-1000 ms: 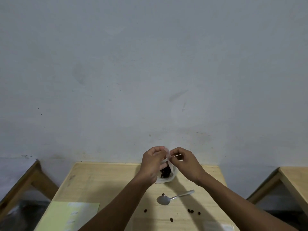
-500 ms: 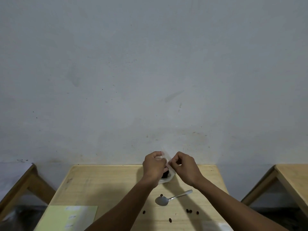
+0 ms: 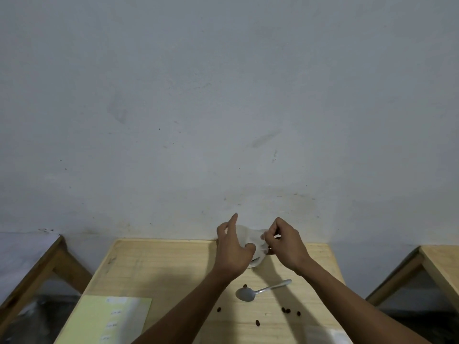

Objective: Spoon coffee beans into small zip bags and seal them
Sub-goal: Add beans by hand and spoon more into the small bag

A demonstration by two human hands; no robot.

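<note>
A small translucent zip bag (image 3: 249, 238) hangs stretched between my two hands above the far edge of the wooden table (image 3: 159, 264). My right hand (image 3: 285, 243) pinches the bag's top right edge. My left hand (image 3: 232, 249) holds the bag's left side with the thumb in front and the index finger pointing straight up. Just beneath the hands a white cup (image 3: 255, 263) peeks out, mostly hidden. A metal spoon (image 3: 258, 291) lies empty on the table in front of the hands. Several loose coffee beans (image 3: 286, 310) are scattered near it.
A pale yellow-green sheet (image 3: 109, 319) lies at the table's near left. Clear plastic (image 3: 334, 336) shows at the near right edge. Wooden tables stand on the left (image 3: 47, 264) and right (image 3: 439, 259), and a grey wall rises right behind the table.
My hands have drawn apart, spreading the bag between them. The left index finger has straightened upward. The dark beans seen in the cup earlier are hidden behind the hands.
</note>
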